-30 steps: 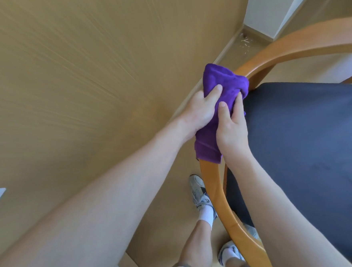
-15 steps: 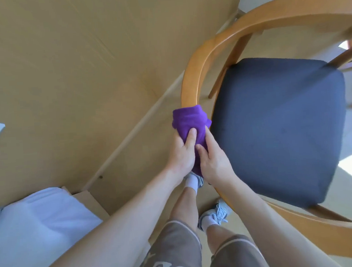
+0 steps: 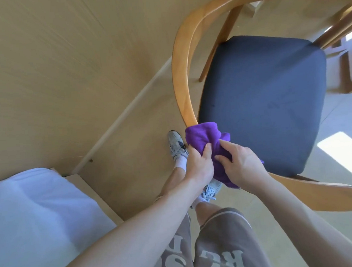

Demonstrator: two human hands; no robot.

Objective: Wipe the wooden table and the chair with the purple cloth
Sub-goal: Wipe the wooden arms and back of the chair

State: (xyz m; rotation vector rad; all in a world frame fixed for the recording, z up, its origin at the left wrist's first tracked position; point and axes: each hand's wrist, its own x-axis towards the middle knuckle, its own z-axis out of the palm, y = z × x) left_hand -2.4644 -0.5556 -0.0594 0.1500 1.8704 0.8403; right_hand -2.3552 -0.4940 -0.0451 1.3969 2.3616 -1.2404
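The purple cloth (image 3: 205, 143) is being held bunched around the chair's curved wooden rail (image 3: 183, 87), beside the dark seat (image 3: 262, 102), gripped by the left hand (image 3: 200, 164) and the right hand (image 3: 241, 164).

pale wood floor (image 3: 132, 174), white bedding (image 3: 37, 216), sunlight patch (image 3: 347, 159)

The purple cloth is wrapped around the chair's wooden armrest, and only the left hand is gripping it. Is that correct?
Not quite. In the head view both hands grip the purple cloth: the left hand and the right hand. It is indeed wrapped around the chair's wooden armrest.
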